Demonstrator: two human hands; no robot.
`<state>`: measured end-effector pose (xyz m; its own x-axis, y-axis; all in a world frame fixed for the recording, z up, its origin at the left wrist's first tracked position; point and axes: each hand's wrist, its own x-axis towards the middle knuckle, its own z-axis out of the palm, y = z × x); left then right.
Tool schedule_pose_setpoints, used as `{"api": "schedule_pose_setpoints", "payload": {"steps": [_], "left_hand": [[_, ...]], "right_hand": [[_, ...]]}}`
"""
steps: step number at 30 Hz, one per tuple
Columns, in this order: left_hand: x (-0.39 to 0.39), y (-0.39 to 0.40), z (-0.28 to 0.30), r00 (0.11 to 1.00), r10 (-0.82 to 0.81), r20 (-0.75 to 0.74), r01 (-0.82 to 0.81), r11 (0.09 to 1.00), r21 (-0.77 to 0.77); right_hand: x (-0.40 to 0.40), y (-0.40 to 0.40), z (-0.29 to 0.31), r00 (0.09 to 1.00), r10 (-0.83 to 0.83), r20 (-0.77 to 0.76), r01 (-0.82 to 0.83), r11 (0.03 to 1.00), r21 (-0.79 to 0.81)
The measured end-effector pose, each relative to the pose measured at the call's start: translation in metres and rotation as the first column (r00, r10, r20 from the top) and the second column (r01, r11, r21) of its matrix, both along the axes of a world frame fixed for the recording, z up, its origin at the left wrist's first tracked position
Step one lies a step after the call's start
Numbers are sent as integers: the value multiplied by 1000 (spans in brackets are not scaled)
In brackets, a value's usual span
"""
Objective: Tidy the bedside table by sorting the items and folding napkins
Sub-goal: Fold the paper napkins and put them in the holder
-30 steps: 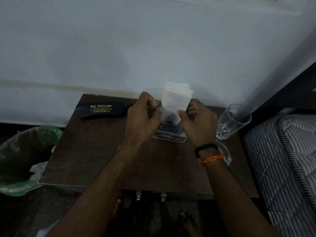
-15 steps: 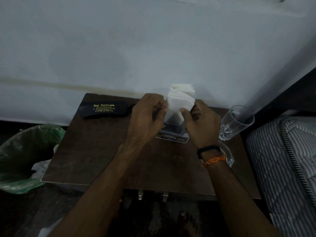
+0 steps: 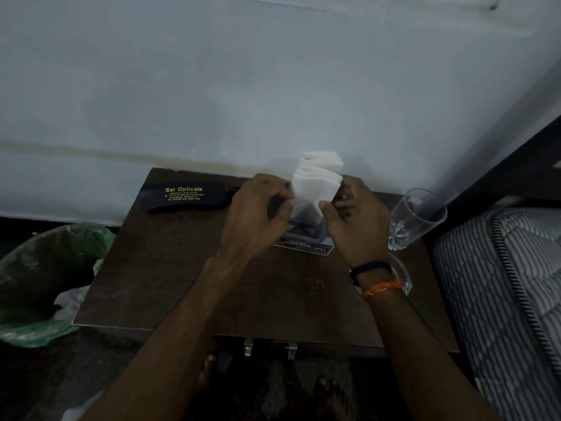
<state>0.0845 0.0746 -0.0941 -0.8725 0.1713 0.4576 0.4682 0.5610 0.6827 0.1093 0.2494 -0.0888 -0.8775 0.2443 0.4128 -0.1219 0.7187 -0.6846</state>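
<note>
A stack of white napkins (image 3: 317, 182) stands upright in a small dark holder (image 3: 305, 230) at the back middle of the brown bedside table (image 3: 182, 284). My left hand (image 3: 258, 220) pinches the left edge of the front napkin. My right hand (image 3: 355, 220) pinches its right lower edge with thumb and fingers. The holder rests on a card or booklet (image 3: 317, 247) with printed text. A black spectacle case (image 3: 183, 196) marked "Sai Opticals" lies at the back left.
A clear drinking glass (image 3: 413, 220) stands at the table's right edge, with a glass dish (image 3: 400, 275) partly hidden behind my right wrist. A bin lined with a green bag (image 3: 45, 275) sits left of the table. A striped mattress (image 3: 501, 299) lies to the right. The wall is right behind.
Both hands have kept hold of the napkins over the holder. The front napkin now sits lower and flatter against the stack, with the fingers shifted slightly on its edges.
</note>
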Motion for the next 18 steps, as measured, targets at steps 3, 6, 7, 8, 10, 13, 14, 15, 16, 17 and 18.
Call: {"api": "schedule_pose_setpoints", "payload": {"steps": [3,6,7,8,10,13,14,15,16,17,18], "left_hand": [[0,-9,-2,998,21,57,-24,999,47],[2,-17,-7,991,30,132,-34,999,26],[3,-18,-9,986,41,164,-44,999,14],[6,-18,-10,977,58,205,-59,998,0],[10,-19,-11,952,85,294,-85,996,-13],[16,-20,-14,939,56,338,-64,998,14],[18,-21,-14,941,42,337,-55,998,31],[18,-21,-14,940,33,338,-53,997,49],[19,-21,-14,939,31,342,-56,996,63],[19,-20,-13,938,33,344,-61,996,70],[18,-19,-13,939,37,343,-66,995,72]], "right_hand": [[9,2,2,999,-53,-12,54,993,101],[25,4,-2,990,-117,73,100,973,209],[32,4,-5,984,-132,120,101,966,239],[38,4,-9,976,-138,170,93,964,248],[48,3,-16,961,-128,246,74,974,216],[51,5,-19,966,-119,231,83,983,162],[50,5,-19,969,-125,213,94,985,147],[49,5,-18,971,-132,201,106,985,137],[47,5,-17,971,-137,194,113,985,131],[45,5,-17,972,-138,190,116,985,124],[42,5,-18,973,-136,188,116,987,113]]}}
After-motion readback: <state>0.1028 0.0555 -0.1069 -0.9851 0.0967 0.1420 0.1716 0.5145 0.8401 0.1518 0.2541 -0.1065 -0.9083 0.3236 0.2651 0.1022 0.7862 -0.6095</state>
